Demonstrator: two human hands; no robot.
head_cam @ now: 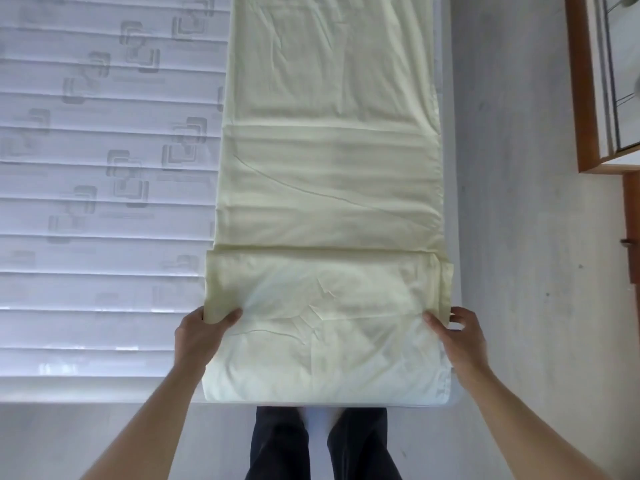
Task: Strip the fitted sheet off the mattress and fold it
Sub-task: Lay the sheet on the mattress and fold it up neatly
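Sheet [329,188] lies in a long strip on the mattress [104,168], your left fingers [227,317] and right fingers [434,323] pinching its near fold's sides.

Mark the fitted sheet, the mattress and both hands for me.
fitted sheet [329,188]: head view, flat middle of the strip.
mattress [104,202]: head view, bare quilted top.
left hand [201,336]: head view, back.
right hand [457,337]: head view, back.

A bedroom in a home. Bare quilted mattress [104,202], pale grey floor [512,202], wooden-framed furniture [585,98] close to the bed.
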